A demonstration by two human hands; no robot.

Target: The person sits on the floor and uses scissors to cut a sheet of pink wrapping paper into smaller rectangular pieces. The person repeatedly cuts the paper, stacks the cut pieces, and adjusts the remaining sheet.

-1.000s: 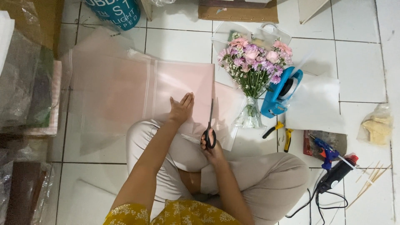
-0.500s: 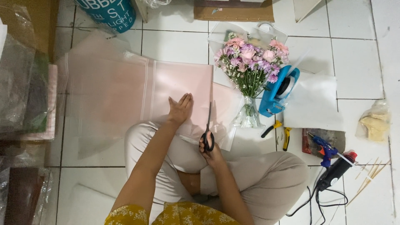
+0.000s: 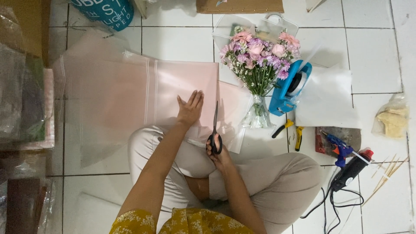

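Left hand flat, open on pink wrapping sheet; right hand closed on black scissors, blades at sheet's right edge, beside flower vase.

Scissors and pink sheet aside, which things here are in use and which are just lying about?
In use:
left hand flat on the pink sheet
right hand holding the scissors

Lying about:
flowers in a vase
tape dispenser
pliers
glue gun
sticks
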